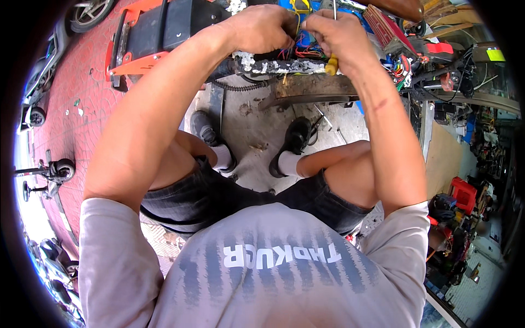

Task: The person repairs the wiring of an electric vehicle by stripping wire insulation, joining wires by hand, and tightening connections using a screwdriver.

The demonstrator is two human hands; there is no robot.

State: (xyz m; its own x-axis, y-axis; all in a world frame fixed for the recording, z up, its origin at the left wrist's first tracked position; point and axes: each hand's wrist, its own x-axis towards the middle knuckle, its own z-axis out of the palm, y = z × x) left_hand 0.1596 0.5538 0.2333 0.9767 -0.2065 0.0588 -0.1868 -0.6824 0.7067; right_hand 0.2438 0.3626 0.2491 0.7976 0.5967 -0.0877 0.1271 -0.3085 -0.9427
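We work seated, both arms raised toward the top of the view. Our left hand (262, 27) is curled over a bundle of red, blue and black wires (303, 49), with its fingers (287, 34) closed into the bundle; how many strands they pinch cannot be told. Our right hand (342, 35) is closed around a screwdriver (332, 61), whose yellow handle end shows below the fist and whose metal shaft rises above it. The two hands are just beside each other, nearly touching over the wires.

The wires lie at the top centre, inside an opened vehicle body. Directly below them runs a drive chain (279, 68), and beneath that a rusty metal plate (311, 87). An orange and black body panel (156, 33) stands to the left. A red ribbed unit (385, 27) with further wiring sits to the right.

Our black shoes (295, 139) rest on the stained concrete floor (254, 123). Small scooters (54, 172) stand on the red pavement at the left.
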